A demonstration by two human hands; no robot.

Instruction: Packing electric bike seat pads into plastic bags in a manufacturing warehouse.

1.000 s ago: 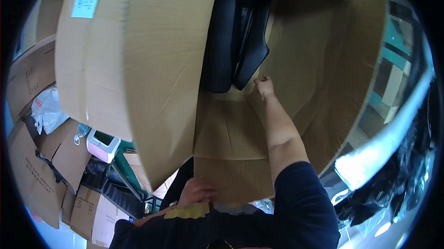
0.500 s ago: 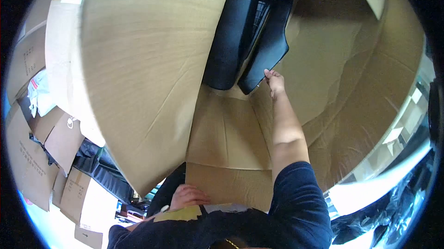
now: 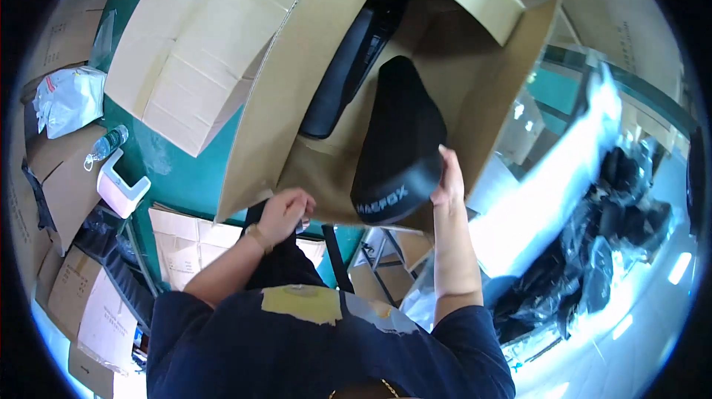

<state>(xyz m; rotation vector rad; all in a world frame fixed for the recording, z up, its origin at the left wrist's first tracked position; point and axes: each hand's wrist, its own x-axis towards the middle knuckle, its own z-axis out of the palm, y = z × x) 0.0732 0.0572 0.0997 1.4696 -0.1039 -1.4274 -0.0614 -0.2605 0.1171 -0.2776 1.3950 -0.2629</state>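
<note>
My right hand (image 3: 449, 179) grips the right edge of a long black padded seat (image 3: 400, 132), its thumb on the dark cover. The seat is tilted in the mouth of a large open cardboard box (image 3: 248, 139), with its wide end toward me and pale lettering on that end. A second black seat (image 3: 334, 80) lies deeper in the box against the left wall. My left hand (image 3: 285, 213), a band on its wrist, is at the box's near left edge with fingers curled. What those fingers hold, if anything, I cannot make out.
On the green surface (image 3: 152, 150) at left are a closed cardboard box (image 3: 193, 43), a white bag (image 3: 70, 99), a plastic bottle (image 3: 111, 141) and a white plastic item (image 3: 122, 188). Black items in clear plastic (image 3: 593, 251) are piled at right.
My right hand has brought one seat up and nearer, turning its wide end toward me. My left hand has risen from near my body to the box edge. My view has drawn back.
</note>
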